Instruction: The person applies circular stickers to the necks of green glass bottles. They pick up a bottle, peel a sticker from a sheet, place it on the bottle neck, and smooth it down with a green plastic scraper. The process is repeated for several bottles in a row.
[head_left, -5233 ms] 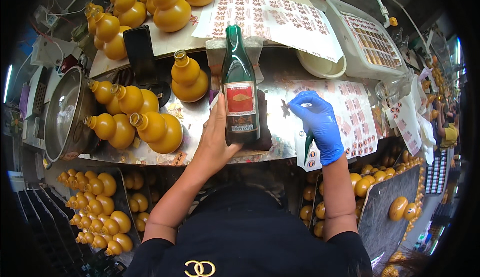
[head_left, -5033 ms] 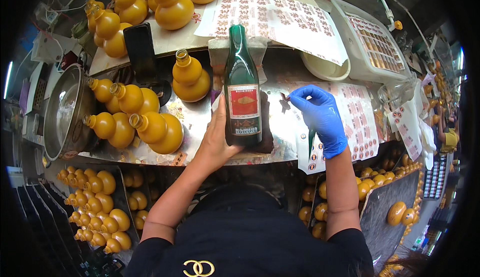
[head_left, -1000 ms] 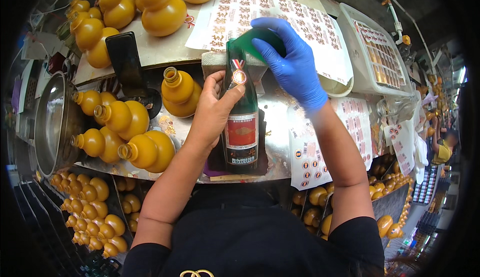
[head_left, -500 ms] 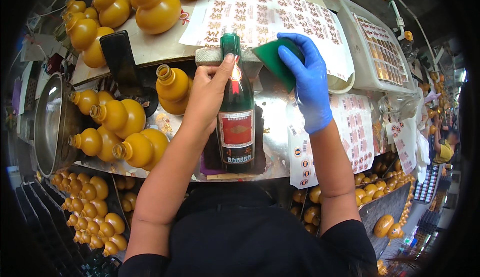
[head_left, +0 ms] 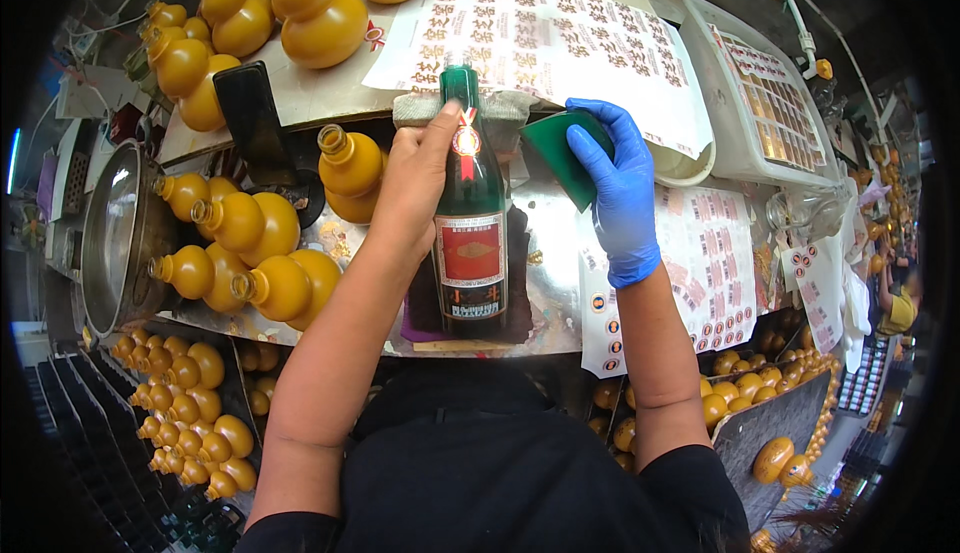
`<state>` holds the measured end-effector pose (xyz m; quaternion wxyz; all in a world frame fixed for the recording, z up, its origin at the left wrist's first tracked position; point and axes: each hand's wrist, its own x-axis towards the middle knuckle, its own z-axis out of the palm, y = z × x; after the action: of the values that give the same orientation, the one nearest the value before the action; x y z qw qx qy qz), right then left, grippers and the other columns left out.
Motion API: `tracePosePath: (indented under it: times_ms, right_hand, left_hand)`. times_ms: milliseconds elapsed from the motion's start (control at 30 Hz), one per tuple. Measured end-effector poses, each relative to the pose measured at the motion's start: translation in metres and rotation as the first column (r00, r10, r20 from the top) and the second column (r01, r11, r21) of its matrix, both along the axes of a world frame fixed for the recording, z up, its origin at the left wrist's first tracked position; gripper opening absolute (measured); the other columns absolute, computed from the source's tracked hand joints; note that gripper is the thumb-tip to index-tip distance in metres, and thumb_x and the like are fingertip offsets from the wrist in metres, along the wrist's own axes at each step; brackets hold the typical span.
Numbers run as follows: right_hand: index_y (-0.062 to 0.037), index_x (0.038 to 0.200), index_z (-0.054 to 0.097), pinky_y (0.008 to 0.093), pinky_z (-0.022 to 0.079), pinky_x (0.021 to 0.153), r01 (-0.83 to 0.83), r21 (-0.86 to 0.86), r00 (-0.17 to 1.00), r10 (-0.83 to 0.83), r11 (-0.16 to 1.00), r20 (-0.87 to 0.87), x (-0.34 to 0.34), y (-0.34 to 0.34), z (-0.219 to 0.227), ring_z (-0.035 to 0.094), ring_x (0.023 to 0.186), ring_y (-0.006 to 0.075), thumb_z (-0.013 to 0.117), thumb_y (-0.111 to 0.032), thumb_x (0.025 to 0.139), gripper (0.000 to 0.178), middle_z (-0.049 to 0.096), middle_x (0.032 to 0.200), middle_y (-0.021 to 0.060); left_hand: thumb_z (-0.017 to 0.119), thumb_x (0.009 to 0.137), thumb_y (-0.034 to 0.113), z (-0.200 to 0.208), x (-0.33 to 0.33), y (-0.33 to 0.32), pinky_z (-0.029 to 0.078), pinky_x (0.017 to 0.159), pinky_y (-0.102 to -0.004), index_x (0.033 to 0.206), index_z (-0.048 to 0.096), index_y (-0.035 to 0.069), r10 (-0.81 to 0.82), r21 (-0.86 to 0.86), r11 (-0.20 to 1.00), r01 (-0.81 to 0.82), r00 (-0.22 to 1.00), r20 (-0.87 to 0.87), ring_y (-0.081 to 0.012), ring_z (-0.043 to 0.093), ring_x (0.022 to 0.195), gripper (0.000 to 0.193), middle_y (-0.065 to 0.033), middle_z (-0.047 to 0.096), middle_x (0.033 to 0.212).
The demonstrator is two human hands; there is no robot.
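Left hand (head_left: 415,178) is wrapped around the neck of a green bottle (head_left: 470,223) lying on the desk (head_left: 560,293). Gloved right hand (head_left: 620,188) grips a green pad (head_left: 560,153) just beside it, with yellow gourd bottles (head_left: 270,273) off to the left.

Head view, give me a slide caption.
Left hand steadies a green bottle; gloved right hand holds a green pad.

A shiny metal counter (head_left: 560,283) fills the cramped stall, a round steel basin (head_left: 115,228) at its left, dark floor below.
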<state>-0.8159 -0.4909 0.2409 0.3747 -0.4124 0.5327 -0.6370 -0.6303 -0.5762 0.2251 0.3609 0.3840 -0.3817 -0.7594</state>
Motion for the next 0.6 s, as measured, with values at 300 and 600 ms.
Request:
tracePosePath:
  times_ms: [300,600]
  right_hand:
    - [-0.0025,0.115,0.057,0.025,0.045,0.091,-0.017,-0.045,0.999,0.019,0.999,0.045,0.005,0.0,-0.005,0.057,0.102,0.0118,0.064,-0.01,0.087,0.03,0.061,0.112,0.0063]
    - [-0.0034,0.114,0.058,0.0263,0.046,0.089,-0.031,-0.048,0.999,0.033,0.998,0.039,0.009,-0.006,-0.004,0.056,0.1,0.0118,0.064,-0.011,0.088,0.028,0.061,0.11,0.0069]
  left_hand:
    - [0.061,0.092,0.041,-0.006,-0.005,0.003,0.052,0.06,-0.0254,0.098,0.047,-0.004,0.108,-0.067,0.993,-0.102,0.988,0.106,-0.0109,0.059,0.071,0.048,-0.0114,0.059,0.086]
    - [0.057,0.095,0.037,0.006,-0.004,0.01,0.053,0.067,-0.0267,0.103,0.05,-0.003,0.123,0.012,0.992,-0.124,0.991,0.055,-0.0112,0.06,0.075,0.042,-0.0098,0.061,0.087]
